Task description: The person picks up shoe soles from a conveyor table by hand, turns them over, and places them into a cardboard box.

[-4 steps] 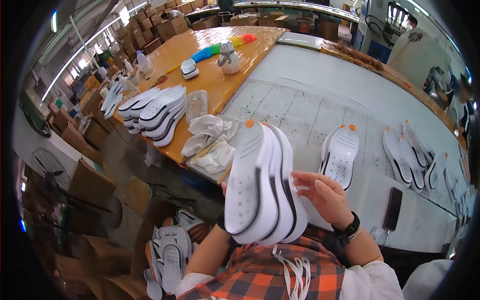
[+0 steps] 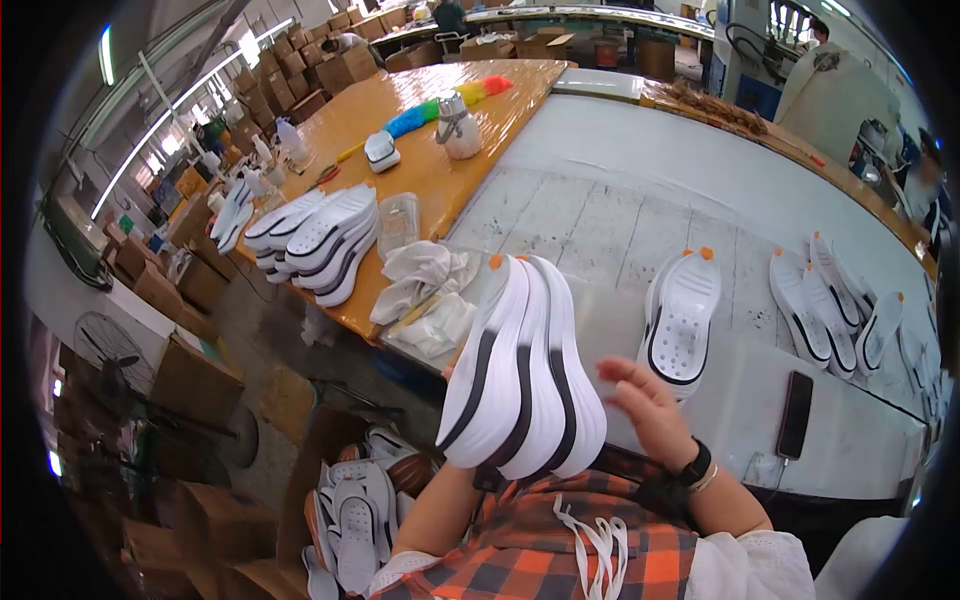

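Right hand (image 2: 648, 408) raised and open, fingers (image 2: 630, 372) apart and loosely curled, pointing inward to the left, right wrist (image 2: 692, 462) above a bent right arm (image 2: 735, 503), left forearm (image 2: 437, 512) angled upward, left hand (image 2: 449, 372) almost wholly hidden, its grip impossible to make out.

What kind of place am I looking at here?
Most likely a shoe factory or workshop: nested white shoe soles are held up in front, more stacked soles sit on the orange-topped table, and cardboard boxes are piled in the background.
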